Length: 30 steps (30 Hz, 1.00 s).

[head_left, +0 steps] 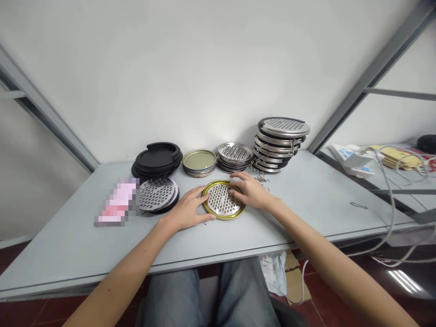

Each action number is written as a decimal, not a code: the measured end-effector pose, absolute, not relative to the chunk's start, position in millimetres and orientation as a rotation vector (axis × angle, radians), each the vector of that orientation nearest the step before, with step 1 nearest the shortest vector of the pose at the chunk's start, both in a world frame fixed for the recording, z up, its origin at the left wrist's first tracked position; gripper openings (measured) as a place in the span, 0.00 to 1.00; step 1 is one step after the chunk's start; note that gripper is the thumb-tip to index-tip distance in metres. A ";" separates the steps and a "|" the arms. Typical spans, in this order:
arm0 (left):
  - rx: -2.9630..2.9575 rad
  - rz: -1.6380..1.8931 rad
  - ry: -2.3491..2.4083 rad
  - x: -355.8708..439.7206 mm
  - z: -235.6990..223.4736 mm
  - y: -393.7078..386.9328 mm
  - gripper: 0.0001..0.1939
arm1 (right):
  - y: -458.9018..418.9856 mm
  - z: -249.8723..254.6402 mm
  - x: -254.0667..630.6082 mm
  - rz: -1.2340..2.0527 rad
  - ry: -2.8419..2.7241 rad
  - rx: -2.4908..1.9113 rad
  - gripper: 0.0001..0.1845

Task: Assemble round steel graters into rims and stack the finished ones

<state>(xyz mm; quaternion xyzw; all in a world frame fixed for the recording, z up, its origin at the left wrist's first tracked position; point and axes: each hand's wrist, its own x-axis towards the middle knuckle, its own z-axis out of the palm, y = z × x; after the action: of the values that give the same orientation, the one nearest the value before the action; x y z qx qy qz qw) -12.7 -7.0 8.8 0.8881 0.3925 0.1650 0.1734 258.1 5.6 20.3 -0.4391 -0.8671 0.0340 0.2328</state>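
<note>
One grey desk [323,200] is running full-width below a white wall, legs in jeans [173,295] showing under its front edge. Biggest pile, rear R: tall stack [282,147] of silver & black discs, top one sitting a bit askew. Rear L, black stack [156,158] is standing near the wall. Fwd & L of it, a pinkish item [116,204] is lying flat, details pixelated. R hand [254,191] is reaching in w/ fingers bent over the far-R rim of the gold-rimmed lid, thumb on the metal inside; can't tell if it's pinching. L hand [189,206] is resting loosely spread, not gripping, fingertips touching the lid's L rim, thumb by its near edge. Just L of that hand, a hole-patterned stack [156,193] is sitting on the desk. Gold-rimmed lid [227,217] is lying flat btwn both hands, mid-desk nr front, w/ a perforated plate [221,203] sitting inside. Behind: silver stack [235,153], olive-topped stack [199,160] to its L. Smallest: wire clips [261,178] are lying before the tall stack; a dark pin [359,205] is lying far R.
</note>
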 end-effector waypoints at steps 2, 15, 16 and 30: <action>2.501 0.466 1.125 -13.3 7.8 -7.0 0.40 | -18.6 19.9 284.5 0.115 -2.298 -1.239 0.17; 2.529 0.464 1.153 -9.9 9.2 -6.7 0.40 | -110.8 -36.4 594.5 -0.493 -1.729 -2.482 0.13; 2.532 0.466 1.150 -10.0 9.1 -6.6 0.40 | -112.9 -37.5 595.6 -0.483 -1.751 -2.479 0.12; 2.567 0.457 1.144 -10.7 7.2 -4.7 0.38 | -116.3 -11.7 554.9 -0.335 -1.716 -2.414 0.12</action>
<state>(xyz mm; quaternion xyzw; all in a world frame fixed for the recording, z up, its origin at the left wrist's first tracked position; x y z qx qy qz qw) -10.7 -4.7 7.2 0.8918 0.3974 0.1589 0.1465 554.9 -116.3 -11.7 -0.8074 -0.5737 -0.1119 0.0805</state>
